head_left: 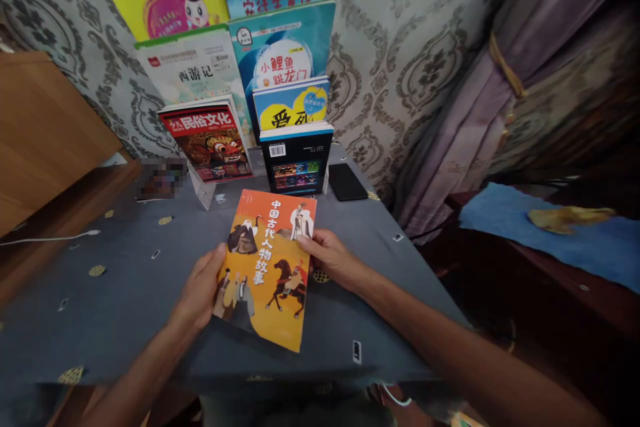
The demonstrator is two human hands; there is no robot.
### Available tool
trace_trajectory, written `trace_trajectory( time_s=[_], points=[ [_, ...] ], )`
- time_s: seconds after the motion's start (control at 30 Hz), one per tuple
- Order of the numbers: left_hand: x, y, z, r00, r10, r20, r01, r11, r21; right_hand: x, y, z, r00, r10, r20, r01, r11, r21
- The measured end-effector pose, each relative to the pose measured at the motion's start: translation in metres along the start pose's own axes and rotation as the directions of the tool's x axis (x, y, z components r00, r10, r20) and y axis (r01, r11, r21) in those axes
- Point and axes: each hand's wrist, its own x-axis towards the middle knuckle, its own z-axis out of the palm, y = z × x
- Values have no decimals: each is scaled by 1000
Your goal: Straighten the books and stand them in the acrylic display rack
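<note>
Between my two hands is an orange and yellow book point(267, 273) with white Chinese lettering and painted figures, its cover facing up toward me. My left hand point(200, 287) grips its left edge. On the opposite edge, the thumb of my right hand point(333, 257) lies on the cover near the upper right, with the fingers behind it. Just beyond, a clear stand point(203, 192) holds upright books in tiers. At its front are a red folk-culture book point(213, 143) and a dark book point(297, 163) with its barcode side showing.
A black phone point(347, 182) lies right of the stand on the grey-blue tablecloth point(165, 307). A white cable point(60, 238) and a wooden cabinet point(50, 140) are at the left. Purple curtain point(445, 100) hangs at the right, near a blue cloth point(525, 233).
</note>
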Motion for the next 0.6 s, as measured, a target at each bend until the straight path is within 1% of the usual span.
trace_trajectory(
  time_s=[0.03, 0.07, 0.13, 0.2, 0.27, 0.33, 0.4, 0.53, 0.6],
  points=[
    [2, -6, 0, 998, -60, 3, 60, 997, -43, 0, 0, -1, 1000, 12, -5, -13, 1000, -7],
    [5, -9, -1, 996, -92, 19, 93, 993, -72, 0, 1, -1, 1000, 27, -13, -27, 1000, -15],
    [11, -11, 0, 994, -80, 78, 89, 989, -118, 0, 2, -1, 998, 61, -23, -62, 998, -30],
    [20, -8, 3, 992, -27, 122, 47, 985, -165, -2, 2, 0, 995, 99, -10, -100, 994, -45],
    [31, -3, 8, 996, -11, 88, 29, 978, -206, -4, 3, 0, 991, 133, 23, -131, 989, -70],
    [41, 2, 15, 1000, -21, -9, 18, 974, -225, -4, 4, 0, 988, 145, 43, -141, 985, -96],
    [49, 4, 23, 997, -42, -67, 25, 971, -236, -4, 6, -2, 989, 141, 48, -135, 985, -111],
    [55, 3, 35, 989, -140, -37, 126, 959, -254, 0, 6, -3, 991, 129, 38, -125, 986, -110],
    [58, 1, 35, 985, -161, -58, 143, 960, -241, 1, 4, -2, 994, 110, 23, -107, 988, -109]
  ],
)
